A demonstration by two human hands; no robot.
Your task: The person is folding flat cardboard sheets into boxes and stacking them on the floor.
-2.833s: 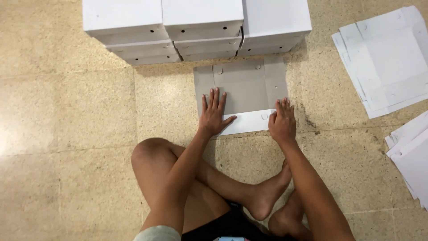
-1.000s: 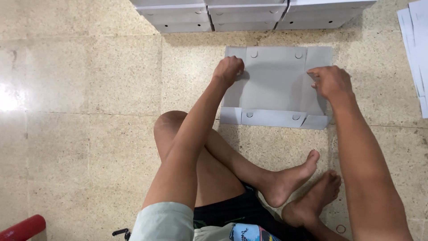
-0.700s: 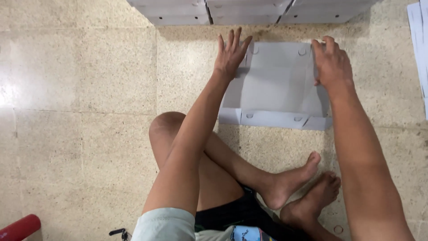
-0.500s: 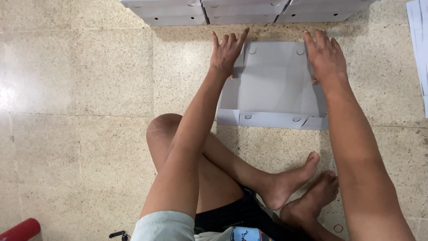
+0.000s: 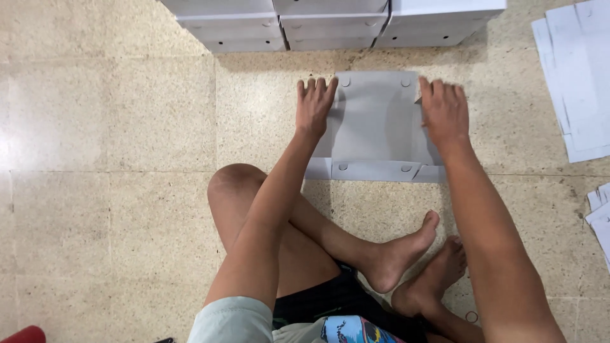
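Fingers [image 5: 316, 89] of the left hand [image 5: 314, 108] are lying flat and close together, pressing down on the left side flap of the flat grey cardboard box blank [image 5: 375, 121], which is lying on the speckled beige terrazzo floor [image 5: 114, 127] just in front of the person's crossed legs and just short of the stacked boxes. Moving rightward, the blank's smooth matte middle panel is showing small round punched holes near its far and near edges, and a narrow folded strip is running along its near edge. Fingers [image 5: 438, 92] of the right hand [image 5: 445, 114] are likewise extended and slightly spread, pushing flat on the right flap; neither hand is pinching anything.

Thin board like this is probably creasing easily, so uneven pressure from the two hands could be bending a flap off its scored line, and the polished floor could be letting the sheet slide away.

Along the far edge of the floor, a row of white rectangular cardboard boxes [image 5: 330, 25] with lids is standing stacked. At the right edge, loose flat white cardboard sheets [image 5: 575, 82] are lying fanned in a pile.
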